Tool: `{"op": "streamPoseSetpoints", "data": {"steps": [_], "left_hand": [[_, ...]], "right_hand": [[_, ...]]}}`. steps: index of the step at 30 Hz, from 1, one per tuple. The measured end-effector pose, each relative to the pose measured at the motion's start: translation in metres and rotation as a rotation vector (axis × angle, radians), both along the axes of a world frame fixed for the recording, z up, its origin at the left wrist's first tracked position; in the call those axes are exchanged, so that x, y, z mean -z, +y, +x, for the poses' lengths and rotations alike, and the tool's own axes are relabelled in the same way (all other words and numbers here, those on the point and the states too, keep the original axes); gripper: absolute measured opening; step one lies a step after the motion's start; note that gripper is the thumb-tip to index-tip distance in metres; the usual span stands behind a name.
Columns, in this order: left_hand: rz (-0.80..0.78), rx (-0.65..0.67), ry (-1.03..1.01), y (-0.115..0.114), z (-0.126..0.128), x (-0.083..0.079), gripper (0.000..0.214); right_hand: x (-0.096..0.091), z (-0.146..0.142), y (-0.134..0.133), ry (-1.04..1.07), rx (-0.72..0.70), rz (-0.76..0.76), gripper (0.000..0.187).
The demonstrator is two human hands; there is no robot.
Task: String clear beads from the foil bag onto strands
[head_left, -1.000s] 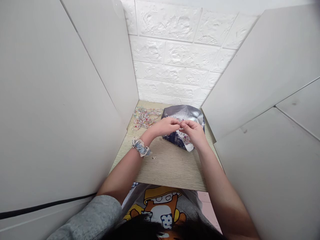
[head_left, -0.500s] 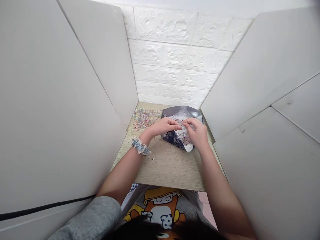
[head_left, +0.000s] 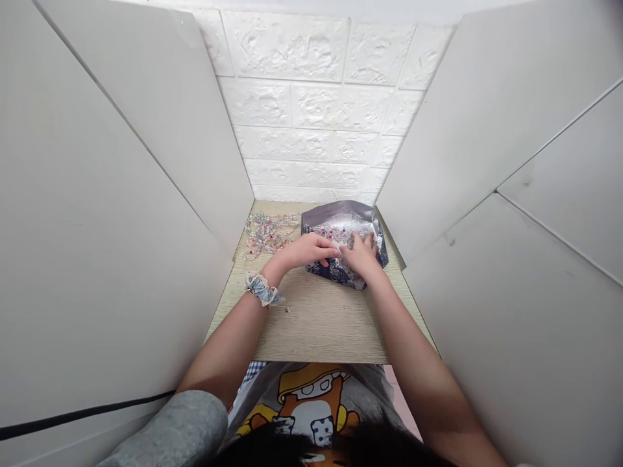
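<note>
A dark blue patterned bag with a silvery lining (head_left: 335, 213) lies opened out on the wooden table, with many small coloured beads (head_left: 335, 232) inside it. My left hand (head_left: 314, 250) is over the bag's near left side, thumb and fingers pinched together; whatever is between them is too small to make out. My right hand (head_left: 361, 254) reaches down into the beads with its fingers spread. Left of the bag lies a heap of strung beads (head_left: 267, 233) in pale and red colours.
A tiny metallic piece (head_left: 287, 310) lies on the near part of the wooden table (head_left: 326, 334). White panels (head_left: 146, 117) close in on both sides, and a white brick-patterned wall (head_left: 311, 107) stands behind. A blue scrunchie (head_left: 263, 289) circles my left wrist.
My right hand has come away from my left fingertips and gone down into the beads, its fingers spreading. The left hand keeps its pinch. The whole view has shifted slightly.
</note>
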State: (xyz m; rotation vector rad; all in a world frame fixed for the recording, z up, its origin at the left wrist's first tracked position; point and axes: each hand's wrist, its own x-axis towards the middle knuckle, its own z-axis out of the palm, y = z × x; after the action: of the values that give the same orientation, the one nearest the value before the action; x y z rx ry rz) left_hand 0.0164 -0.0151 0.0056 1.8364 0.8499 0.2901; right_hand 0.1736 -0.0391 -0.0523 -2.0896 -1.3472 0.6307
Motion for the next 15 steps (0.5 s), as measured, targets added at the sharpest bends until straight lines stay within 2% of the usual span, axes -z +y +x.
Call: {"op": "streamPoseSetpoints", "data": {"steps": [3,5,7,9,12,13,15], "left_hand": [[0.034,0.037,0.012,-0.001,0.001,0.000,0.032],[0.091,0.059,0.033,0.000,0.000,0.001,0.032],[0.145,0.083,0.052,0.000,0.000,0.003,0.032],[0.172,0.090,0.064,0.001,-0.001,0.005,0.033],[0.185,0.069,0.077,0.001,0.000,0.006,0.033],[0.186,0.060,0.080,0.001,0.000,0.006,0.033],[0.171,0.014,0.063,0.001,0.001,0.006,0.030]], "right_hand": [[0.002,-0.003,-0.002,-0.112,-0.009,-0.036,0.054],[0.000,-0.006,-0.003,-0.127,-0.067,-0.021,0.048],[-0.005,-0.007,-0.003,-0.037,-0.152,0.019,0.043],[-0.010,-0.004,-0.002,0.144,-0.206,0.081,0.040],[-0.014,0.005,0.000,0.389,-0.136,0.181,0.037],[-0.015,0.008,0.001,0.410,-0.093,0.216,0.036],[-0.014,0.015,0.001,0.316,-0.031,0.273,0.034]]}}
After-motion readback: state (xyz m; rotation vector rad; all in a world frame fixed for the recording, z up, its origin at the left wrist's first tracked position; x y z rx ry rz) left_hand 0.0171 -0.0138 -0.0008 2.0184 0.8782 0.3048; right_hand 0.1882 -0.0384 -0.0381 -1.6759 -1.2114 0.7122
